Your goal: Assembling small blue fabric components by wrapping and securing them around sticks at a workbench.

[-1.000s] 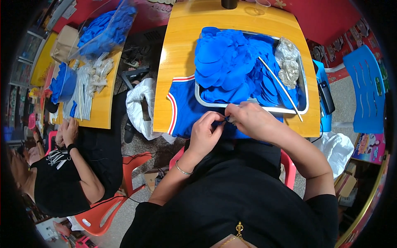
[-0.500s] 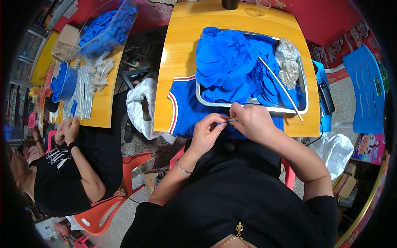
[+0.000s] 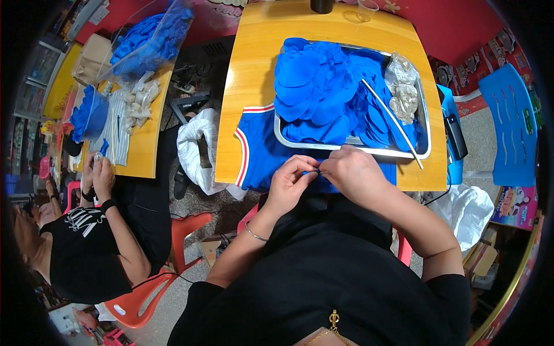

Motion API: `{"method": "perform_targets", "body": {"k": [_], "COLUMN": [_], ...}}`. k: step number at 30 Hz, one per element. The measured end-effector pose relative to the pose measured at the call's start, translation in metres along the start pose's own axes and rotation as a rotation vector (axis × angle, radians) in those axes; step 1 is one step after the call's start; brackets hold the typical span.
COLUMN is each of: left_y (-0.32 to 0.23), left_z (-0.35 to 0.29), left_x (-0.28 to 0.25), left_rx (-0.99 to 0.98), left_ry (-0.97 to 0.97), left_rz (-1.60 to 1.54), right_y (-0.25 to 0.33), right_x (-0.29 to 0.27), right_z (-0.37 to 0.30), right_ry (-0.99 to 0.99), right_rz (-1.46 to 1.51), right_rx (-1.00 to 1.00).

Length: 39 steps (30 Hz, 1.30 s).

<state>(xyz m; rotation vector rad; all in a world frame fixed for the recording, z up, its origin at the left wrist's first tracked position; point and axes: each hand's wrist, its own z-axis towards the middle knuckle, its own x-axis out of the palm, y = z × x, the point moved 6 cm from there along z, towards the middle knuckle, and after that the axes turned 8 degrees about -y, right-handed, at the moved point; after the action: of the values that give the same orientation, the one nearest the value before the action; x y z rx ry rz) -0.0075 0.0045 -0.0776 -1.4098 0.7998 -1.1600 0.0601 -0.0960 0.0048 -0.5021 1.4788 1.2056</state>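
Near the front edge of the table, my left hand [image 3: 292,182] and my right hand [image 3: 356,174] meet, thumbs and fingers pinched together. A small dark-blue piece shows between the fingertips, too small to name. Both hands are just above a blue jersey [image 3: 261,151] with red and white trim, lying on the table. Right beyond them stands a metal tray [image 3: 428,130] heaped with flat blue petal-shaped pieces [image 3: 314,86]. A thin pale stick [image 3: 389,118] lies slanted across the tray and over its near rim. My right hand's fingertips are partly hidden behind its own back.
Two clear bags [image 3: 403,104] sit in the tray's right side. A dark cup [image 3: 321,6] and a clear cup [image 3: 366,10] stand at the table's far edge. At left, a co-worker's hands [image 3: 98,176] work by another table with a blue bowl [image 3: 92,115].
My right hand has rolled over and shifted slightly right; the small beige piece seen at its fingers is now hidden. The co-worker's hands have moved slightly.
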Motion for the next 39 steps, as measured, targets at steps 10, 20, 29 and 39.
{"method": "perform_targets", "body": {"k": [10, 20, 29, 39], "left_y": [0.01, -0.011, -0.002, -0.043], "left_z": [0.001, 0.002, 0.003, 0.005], "left_x": [0.012, 0.007, 0.007, 0.011], "left_rx": [-0.032, 0.054, 0.037, 0.212], "left_ry": [0.032, -0.014, 0.049, 0.047], "left_rz": [-0.11, 0.284, 0.166, 0.727], "right_y": [-0.015, -0.02, -0.01, -0.019], "right_x": [-0.025, -0.009, 0.002, 0.005], "right_z": [-0.013, -0.024, -0.022, -0.027], "right_ry": [-0.102, -0.276, -0.302, -0.275], "right_rz": [0.216, 0.353, 0.124, 0.394], "right_rx": [0.082, 0.228, -0.014, 0.136]}}
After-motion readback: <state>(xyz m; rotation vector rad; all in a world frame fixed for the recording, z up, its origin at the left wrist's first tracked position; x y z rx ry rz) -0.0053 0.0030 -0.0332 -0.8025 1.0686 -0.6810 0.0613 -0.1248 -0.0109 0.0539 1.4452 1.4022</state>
